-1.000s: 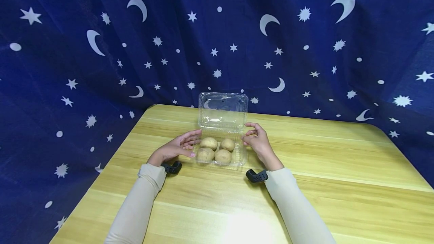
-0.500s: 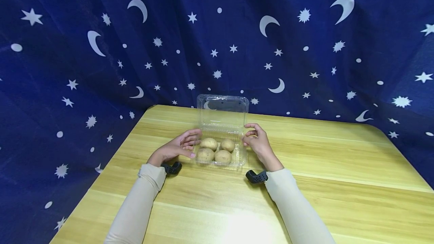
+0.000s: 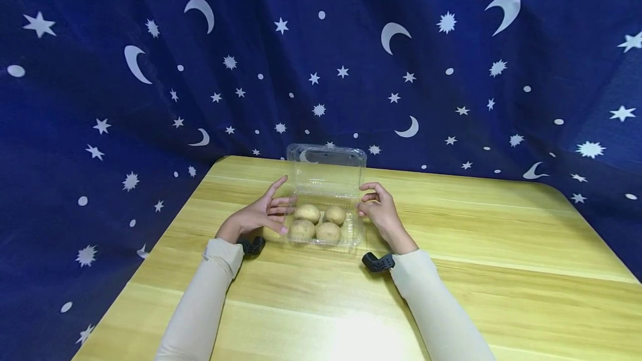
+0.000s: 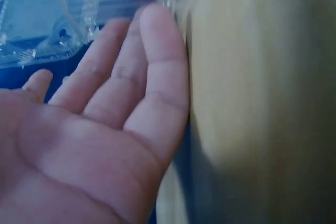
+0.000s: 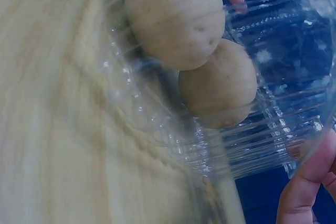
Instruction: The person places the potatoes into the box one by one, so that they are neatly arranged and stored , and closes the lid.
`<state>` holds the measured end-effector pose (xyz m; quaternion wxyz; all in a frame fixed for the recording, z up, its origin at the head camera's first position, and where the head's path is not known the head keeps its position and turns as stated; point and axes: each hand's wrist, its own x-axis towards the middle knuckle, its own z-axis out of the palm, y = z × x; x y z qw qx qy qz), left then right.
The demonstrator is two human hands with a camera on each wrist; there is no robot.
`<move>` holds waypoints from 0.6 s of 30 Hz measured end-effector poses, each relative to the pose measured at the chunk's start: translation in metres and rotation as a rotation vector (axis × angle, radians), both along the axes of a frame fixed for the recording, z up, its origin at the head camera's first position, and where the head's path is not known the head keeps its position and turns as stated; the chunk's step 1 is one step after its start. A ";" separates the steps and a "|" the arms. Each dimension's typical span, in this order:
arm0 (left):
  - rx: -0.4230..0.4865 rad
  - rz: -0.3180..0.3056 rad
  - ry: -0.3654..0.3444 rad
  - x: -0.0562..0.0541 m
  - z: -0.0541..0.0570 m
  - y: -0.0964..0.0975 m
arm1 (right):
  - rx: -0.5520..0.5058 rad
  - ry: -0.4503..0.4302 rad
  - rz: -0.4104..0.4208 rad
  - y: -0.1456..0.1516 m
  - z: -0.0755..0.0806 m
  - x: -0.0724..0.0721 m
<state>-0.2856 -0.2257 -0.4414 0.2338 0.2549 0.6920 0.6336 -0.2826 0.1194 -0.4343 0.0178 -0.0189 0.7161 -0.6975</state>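
Observation:
A clear plastic clamshell box (image 3: 353, 233) lies on the table with its lid (image 3: 326, 177) raised at the back. Several potatoes (image 3: 328, 233) sit in its base; two potatoes (image 5: 176, 19) show large through the ribbed wall in the right wrist view. My left hand (image 3: 261, 213) is at the box's left side, fingers spread and mostly straight, the index pointing up toward the lid. In the left wrist view the palm and fingers (image 4: 167, 72) hold nothing. At the right side, my right hand (image 3: 382, 210) pinches the box's rim between thumb (image 5: 310, 177) and a finger behind the plastic.
The box stands on a pale wooden table (image 3: 501, 238) toward its back edge. Behind and to the left hangs a dark blue curtain (image 3: 351, 43) with white moons and stars. Black bands (image 3: 378, 262) sit on both wrists.
The lid has tilted a little forward, toward the base. My left index finger has lifted away from the box's side and straightened. The right hand stays at the right rim.

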 end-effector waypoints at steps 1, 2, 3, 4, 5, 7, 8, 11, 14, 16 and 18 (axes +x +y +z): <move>-0.007 -0.002 -0.004 -0.001 0.001 0.000 | -0.001 0.002 -0.001 0.000 0.000 0.000; -0.012 -0.005 -0.009 -0.002 0.002 0.001 | -0.004 0.006 0.000 0.000 0.000 0.000; -0.018 -0.007 -0.014 -0.003 0.003 0.001 | -0.005 0.005 0.000 0.000 -0.001 0.000; -0.023 -0.008 -0.021 -0.004 0.005 0.001 | -0.008 0.007 0.003 0.000 0.000 0.000; -0.026 -0.009 -0.027 -0.005 0.006 0.001 | -0.010 0.006 0.005 -0.001 0.000 0.000; -0.026 -0.012 -0.039 -0.005 0.008 0.001 | -0.012 0.002 0.005 -0.001 0.000 0.000; -0.027 -0.014 -0.042 -0.005 0.009 0.001 | -0.013 0.000 0.006 -0.001 0.000 0.000; -0.029 -0.020 -0.045 -0.005 0.010 0.001 | -0.011 -0.006 0.003 -0.001 -0.001 0.000; -0.026 -0.027 -0.041 -0.005 0.009 0.001 | -0.009 -0.010 -0.002 -0.001 -0.001 0.000; -0.018 -0.030 -0.041 -0.006 0.008 0.001 | -0.007 -0.010 -0.002 0.000 -0.001 0.000; -0.016 -0.030 -0.042 -0.006 0.007 0.001 | -0.005 -0.007 0.004 0.001 -0.002 0.000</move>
